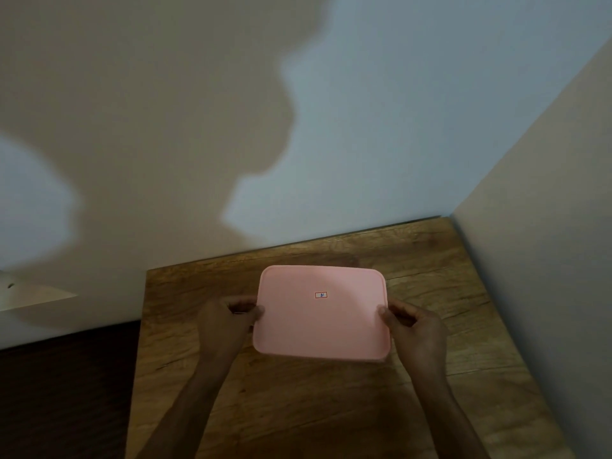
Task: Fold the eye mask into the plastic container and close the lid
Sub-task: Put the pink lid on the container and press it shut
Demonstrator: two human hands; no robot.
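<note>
A pink rectangular lid (321, 321) with a small red-framed label near its middle faces the camera over the wooden table (298, 409). My left hand (225, 323) grips its left edge, thumb on top. My right hand (415, 329) grips its right edge the same way. The lid hides whatever lies beneath it. Neither the container body nor the eye mask can be seen.
The table stands in a corner, with a pale wall behind it and another wall (546, 260) along its right side. To the left of the table lies dark floor (66, 392), and a pale object (29, 293) juts in at the far left.
</note>
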